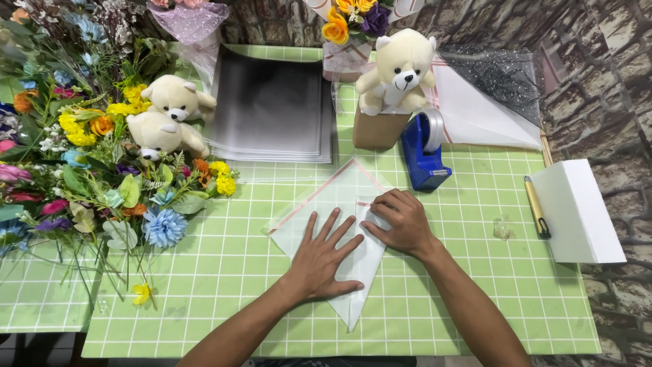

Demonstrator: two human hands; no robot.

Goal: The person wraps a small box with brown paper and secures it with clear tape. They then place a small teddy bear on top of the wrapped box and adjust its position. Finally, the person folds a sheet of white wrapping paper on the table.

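Observation:
A folded sheet of translucent white wrapping paper (339,194) with a pink border lies on the green checked mat (475,285). My left hand (324,255) presses flat on its lower part, fingers spread. My right hand (401,221) rests on the paper's right side, fingers curled down on a fold. Neither hand lifts the sheet.
A pile of artificial flowers (81,156) covers the left, with two cream teddy bears (170,115) among it. A stack of grey sheets (272,102) lies at the back. A third bear (401,68) sits on a brown box, beside a blue tape dispenser (422,153). A pen (536,207) and a white pad (581,211) lie to the right.

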